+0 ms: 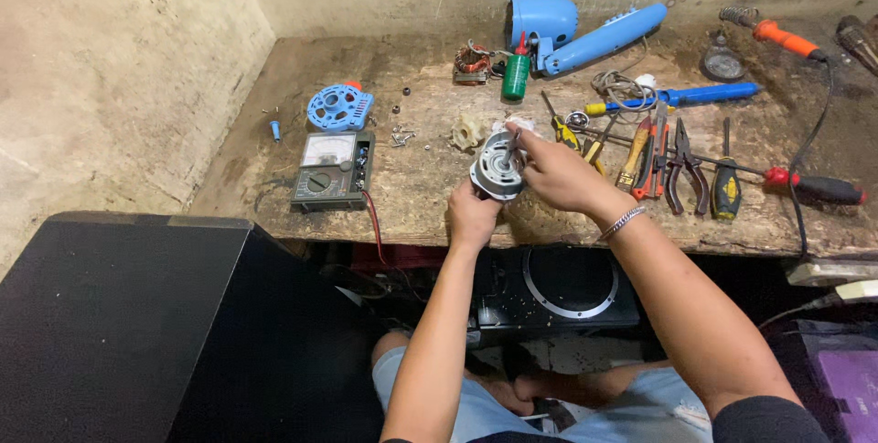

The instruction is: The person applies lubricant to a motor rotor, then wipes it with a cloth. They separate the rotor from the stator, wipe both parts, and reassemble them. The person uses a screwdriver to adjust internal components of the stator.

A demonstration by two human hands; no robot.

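your left hand (473,214) grips the round silver metal motor housing (497,169) from below, fingers closed around its rim, holding it up just over the near part of the worn wooden tabletop (421,178). your right hand (556,173) comes in from the side with its fingers pinched narrow at the shaft end in the centre of the housing; whether it holds a small tool there or the shaft itself, you cannot tell.

judge the housing as rigid and fairly heavy for its size, with smooth metal that could slip; the rim is the safe hold, not the thin centre shaft.

to your left sit a dark analogue multimeter (332,170) with a red lead (373,219), a blue round plastic cover (339,106) and loose small screws (401,137). to your right lie a row of pliers and screwdrivers (672,164), close to your forearm. a cream plastic gear (467,132) lies just behind the housing. open room is the bare patch between multimeter and housing; the front edge of the tabletop is right under your wrists.
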